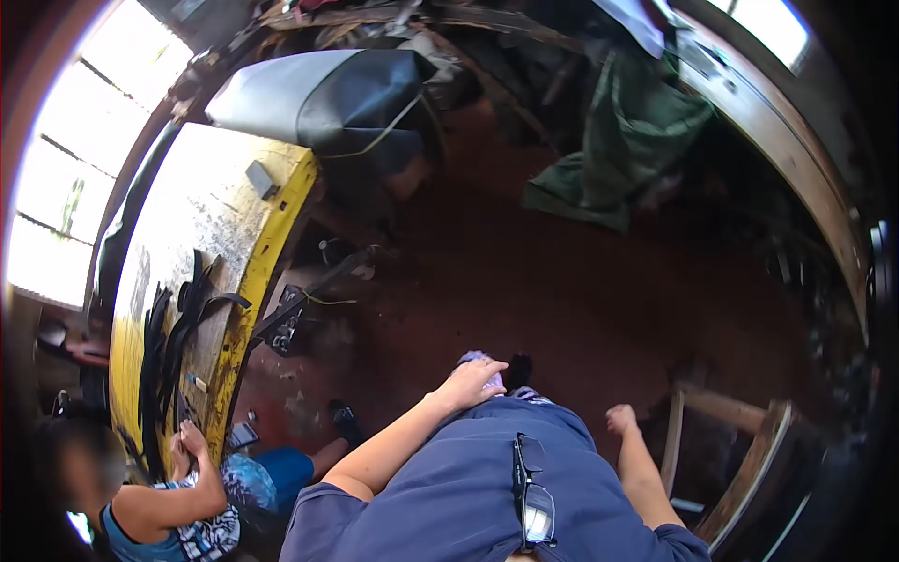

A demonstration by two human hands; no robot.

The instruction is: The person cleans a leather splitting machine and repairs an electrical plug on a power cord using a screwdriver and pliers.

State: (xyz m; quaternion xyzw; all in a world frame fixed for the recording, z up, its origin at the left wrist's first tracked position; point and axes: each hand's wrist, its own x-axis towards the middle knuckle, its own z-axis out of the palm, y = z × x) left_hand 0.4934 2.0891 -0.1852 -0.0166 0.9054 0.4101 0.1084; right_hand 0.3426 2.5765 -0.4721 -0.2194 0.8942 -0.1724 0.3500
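My left hand lies over the front of my body, by the hem of my dark blue shirt and the purple patterned cloth below it. Its fingers are stretched out and nothing shows in them. My right hand hangs at my side, fingers curled in, with no object visible. Nearest to it is a wooden frame. A pair of glasses hangs from my shirt collar.
At left, a yellow-edged workbench holds black strips and a grey block. A seated person works at its near end. Rolled sheet material lies beyond. A green cloth hangs at upper right above the reddish floor.
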